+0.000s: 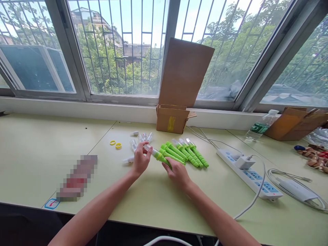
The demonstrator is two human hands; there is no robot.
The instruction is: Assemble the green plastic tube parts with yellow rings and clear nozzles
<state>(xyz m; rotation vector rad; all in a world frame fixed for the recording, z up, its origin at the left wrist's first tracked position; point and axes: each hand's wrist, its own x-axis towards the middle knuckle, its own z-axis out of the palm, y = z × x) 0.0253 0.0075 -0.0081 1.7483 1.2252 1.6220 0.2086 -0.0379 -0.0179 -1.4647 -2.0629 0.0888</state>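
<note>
My left hand [141, 159] closes its fingers round a clear plastic cap [148, 147] at the upper end of a green ribbed plastic tube [160, 156]. The tube slants down to the right, its lower part gripped by my right hand [179, 173]. Cap and tube are in line and touch; how tightly they fit I cannot tell. Just beyond my right hand lie several green tubes [176, 150] without caps. To their right, several capped green tubes [196, 155] lie side by side. Several loose clear caps [133, 145] are scattered behind and left of my left hand.
Yellow rings [118, 146] lie on the pale green table at left, beyond a blurred-out object [78, 177]. An open cardboard box [170, 119] stands against the window ledge. On the right are a power strip [248, 174], cables, a water bottle [261, 125] and another carton [292, 124].
</note>
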